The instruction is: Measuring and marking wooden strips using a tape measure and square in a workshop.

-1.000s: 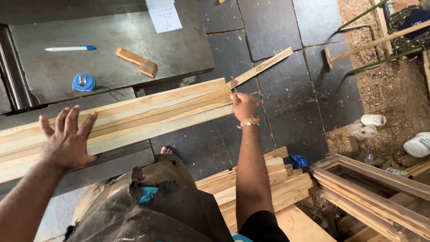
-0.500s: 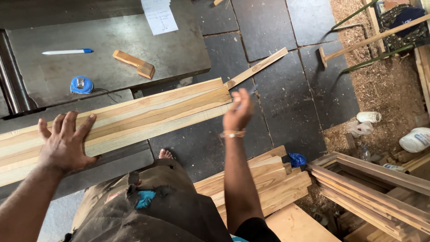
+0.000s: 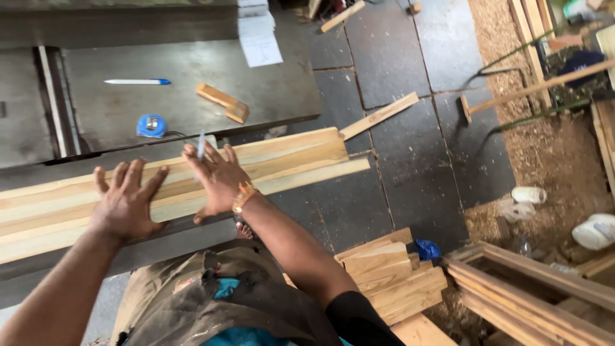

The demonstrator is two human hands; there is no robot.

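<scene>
Several long pale wooden planks (image 3: 288,160) lie side by side across the edge of a grey metal machine table (image 3: 192,64), their right ends sticking out over the floor. My left hand (image 3: 128,200) presses flat on the planks, fingers spread, holding nothing. My right hand (image 3: 214,181) rests on the planks just right of it, palm down, with a thin pen (image 3: 200,145) held between its fingers and pointing up. A beaded band is on the right wrist.
On the table lie a blue tape measure (image 3: 151,125), a white pen with a blue cap (image 3: 138,81), a small wooden block (image 3: 223,102) and a paper sheet (image 3: 259,41). A loose strip (image 3: 379,115) lies on the dark tiles. Stacked offcuts (image 3: 391,275) and wooden frames (image 3: 532,295) sit lower right.
My right hand left the planks' right end, lifted, and swung left to settle on the planks beside my left hand. The left hand stayed pressed on the planks.
</scene>
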